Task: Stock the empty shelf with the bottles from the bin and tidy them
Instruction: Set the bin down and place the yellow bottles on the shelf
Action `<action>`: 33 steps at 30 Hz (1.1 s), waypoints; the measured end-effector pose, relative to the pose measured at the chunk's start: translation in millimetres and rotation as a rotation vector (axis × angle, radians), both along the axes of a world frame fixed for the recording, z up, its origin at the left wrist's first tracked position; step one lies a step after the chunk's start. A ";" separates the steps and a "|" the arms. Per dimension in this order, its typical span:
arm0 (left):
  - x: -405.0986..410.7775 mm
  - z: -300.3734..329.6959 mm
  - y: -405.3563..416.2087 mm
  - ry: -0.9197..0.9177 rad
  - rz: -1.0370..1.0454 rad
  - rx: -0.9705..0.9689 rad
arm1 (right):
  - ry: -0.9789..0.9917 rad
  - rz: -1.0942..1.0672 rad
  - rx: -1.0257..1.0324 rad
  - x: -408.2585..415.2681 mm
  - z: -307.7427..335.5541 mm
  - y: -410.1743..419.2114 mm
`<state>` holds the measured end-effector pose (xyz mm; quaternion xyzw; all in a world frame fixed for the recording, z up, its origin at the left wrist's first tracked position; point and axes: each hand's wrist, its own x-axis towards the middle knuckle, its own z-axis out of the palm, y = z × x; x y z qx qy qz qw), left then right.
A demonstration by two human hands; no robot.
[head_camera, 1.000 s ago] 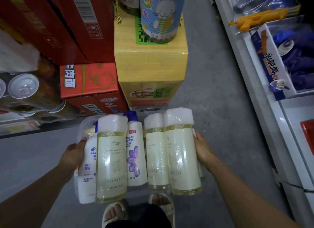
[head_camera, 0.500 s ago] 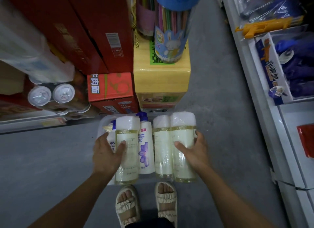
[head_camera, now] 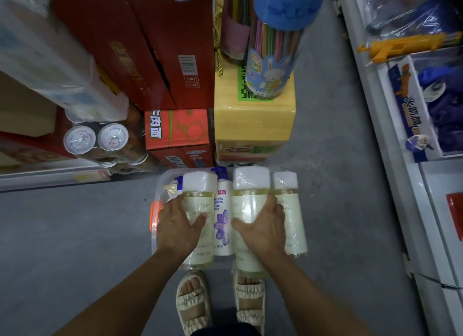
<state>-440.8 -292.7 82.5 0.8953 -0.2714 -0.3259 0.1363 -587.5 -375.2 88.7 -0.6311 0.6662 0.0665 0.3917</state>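
3 pale yellow bottles (head_camera: 251, 218), 1 white shampoo bottle (head_camera: 221, 225), 1 clear bin (head_camera: 160, 185), 2 sandals (head_camera: 193, 303)

A bin (head_camera: 155, 185) sits on the floor (head_camera: 75, 235) before stacked cartons (head_camera: 176, 132). Bottles (head_camera: 251, 185) lie side by side in it, a shampoo bottle (head_camera: 221, 225) between them. Shelving (head_camera: 406, 160) runs along the right.

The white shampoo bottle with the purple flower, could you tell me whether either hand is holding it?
No, the shampoo bottle lies untouched between the left hand and right hand, which grip yellow bottles.
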 end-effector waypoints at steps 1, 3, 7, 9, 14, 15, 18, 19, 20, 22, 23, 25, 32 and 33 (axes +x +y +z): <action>0.8 -0.4 0.5 0.001 -0.001 0.001 | 0.001 0.013 0.003 9.3 -1.8 2.5; 2.9 -3.5 1.7 -0.003 -0.015 0.002 | 0.016 0.025 0.014 25.9 -6.3 6.8; 7.2 -7.7 3.6 0.010 -0.028 0.008 | 0.036 0.009 0.015 44.4 -17.2 13.3; 7.6 -7.5 4.0 0.016 -0.024 0.018 | 0.051 0.009 0.002 47.0 -21.6 14.1; 5.8 -4.5 -0.2 -0.014 -0.062 0.038 | 0.018 0.041 0.020 41.0 -20.9 13.0; 4.7 -3.0 -2.3 -0.024 -0.067 0.038 | 0.004 0.039 0.014 36.2 -19.3 11.2; -0.9 3.2 -9.9 -0.053 -0.089 0.016 | -0.030 -0.047 -0.081 12.9 -13.4 2.8; -3.2 5.2 -12.4 -0.065 -0.096 0.007 | -0.014 -0.079 -0.125 2.8 -13.6 -0.5; -6.2 6.8 -15.6 -0.078 -0.101 -0.001 | 0.023 -0.099 -0.161 -8.8 -14.7 -4.4; -12.6 8.2 -21.7 -0.108 -0.115 -0.009 | 0.114 -0.117 -0.163 -32.3 -21.7 -11.8; -15.8 7.8 -25.1 -0.122 -0.121 -0.011 | 0.143 -0.121 -0.131 -42.8 -26.7 -15.7; -21.1 5.4 -31.2 -0.145 -0.122 -0.014 | 0.179 -0.114 -0.053 -59.2 -38.4 -23.2; -29.8 -6.2 -34.4 -0.197 -0.139 -0.017 | 0.127 -0.119 0.115 -74.7 -75.0 -29.8; -30.2 -6.6 -33.8 -0.204 -0.144 -0.019 | 0.133 -0.118 0.116 -74.9 -77.7 -30.2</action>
